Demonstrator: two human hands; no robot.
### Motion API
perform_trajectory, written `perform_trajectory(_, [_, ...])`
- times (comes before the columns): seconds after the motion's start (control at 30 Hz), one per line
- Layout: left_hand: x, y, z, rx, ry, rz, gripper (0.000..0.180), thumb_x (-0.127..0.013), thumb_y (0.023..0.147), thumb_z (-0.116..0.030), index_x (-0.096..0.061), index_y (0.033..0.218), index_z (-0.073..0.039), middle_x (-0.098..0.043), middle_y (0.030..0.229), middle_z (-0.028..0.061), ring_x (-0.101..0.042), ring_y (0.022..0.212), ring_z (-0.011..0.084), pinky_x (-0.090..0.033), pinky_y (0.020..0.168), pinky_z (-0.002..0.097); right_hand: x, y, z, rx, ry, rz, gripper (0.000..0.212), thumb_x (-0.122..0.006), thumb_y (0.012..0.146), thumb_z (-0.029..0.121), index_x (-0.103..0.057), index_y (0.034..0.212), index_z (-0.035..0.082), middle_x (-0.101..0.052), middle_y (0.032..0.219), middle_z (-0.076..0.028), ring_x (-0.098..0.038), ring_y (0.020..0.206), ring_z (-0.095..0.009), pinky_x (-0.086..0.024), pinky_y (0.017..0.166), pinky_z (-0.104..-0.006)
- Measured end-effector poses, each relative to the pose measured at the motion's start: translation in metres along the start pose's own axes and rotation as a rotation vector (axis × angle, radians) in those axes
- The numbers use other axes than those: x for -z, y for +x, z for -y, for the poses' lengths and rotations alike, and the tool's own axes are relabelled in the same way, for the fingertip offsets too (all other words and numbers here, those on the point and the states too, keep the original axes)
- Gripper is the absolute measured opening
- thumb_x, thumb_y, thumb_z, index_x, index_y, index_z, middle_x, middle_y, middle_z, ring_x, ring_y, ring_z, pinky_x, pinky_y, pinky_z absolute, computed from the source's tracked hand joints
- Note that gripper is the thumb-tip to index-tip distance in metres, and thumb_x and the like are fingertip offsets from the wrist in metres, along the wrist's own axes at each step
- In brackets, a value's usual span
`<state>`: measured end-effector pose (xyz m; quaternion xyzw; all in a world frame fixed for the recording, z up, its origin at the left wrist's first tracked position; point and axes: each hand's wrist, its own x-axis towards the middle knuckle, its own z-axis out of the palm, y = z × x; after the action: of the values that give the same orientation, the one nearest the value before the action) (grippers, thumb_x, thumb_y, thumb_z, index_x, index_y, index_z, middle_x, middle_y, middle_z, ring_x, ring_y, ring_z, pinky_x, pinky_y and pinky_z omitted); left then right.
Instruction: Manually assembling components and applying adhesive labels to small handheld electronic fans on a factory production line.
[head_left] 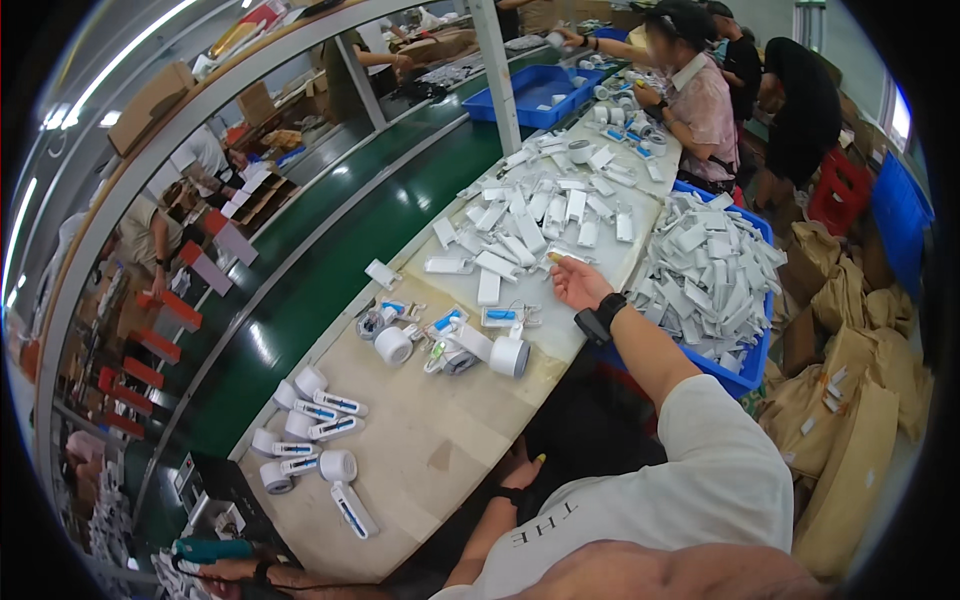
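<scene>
My right hand (pixel 580 284) reaches over the table's right edge beside a pile of white plastic housings (pixel 535 215). Its index finger, with a yellow fingertip cover, points at the pile while the other fingers curl loosely; nothing shows in it. At the table's near edge hangs my left hand (pixel 518 470), low and partly shaded, one yellow-tipped finger stretched out and nothing visible in it. Between the hands lie small white devices with round heads (pixel 508 356), some with clear covers and blue parts. More white round-headed handles with blue strips (pixel 335 428) are grouped at the table's left.
A blue crate (pixel 748 375) heaped with white parts stands right of the table. Brown sacks (pixel 835 400) lie beyond it. A co-worker (pixel 700 110) handles parts at the far end, near a blue tray (pixel 530 98). At lower left, another person's hand (pixel 228 568) is near a teal tool (pixel 212 549).
</scene>
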<state>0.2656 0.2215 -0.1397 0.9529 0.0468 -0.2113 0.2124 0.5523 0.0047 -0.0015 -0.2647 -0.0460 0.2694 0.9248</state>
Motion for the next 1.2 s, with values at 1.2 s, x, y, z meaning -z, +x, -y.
perform_trajectory(1.2, [0.512, -0.277, -0.087, 0.032, 0.057, -1.001, 0.031, -0.049, 0.087, -0.022, -0.054, 0.108, 0.0, -0.058, 0.093, 0.0093, -0.055, 0.088, 0.0163, -0.04, 0.077, 0.0256, -0.252, 0.054, 0.161, 0.11, -1.368, 0.756, 0.03, -0.055, 0.081, 0.006, -0.053, 0.11, 0.001, -0.051, 0.078, 0.0, -0.046, 0.072, -0.007, -0.039, 0.065, -0.0203])
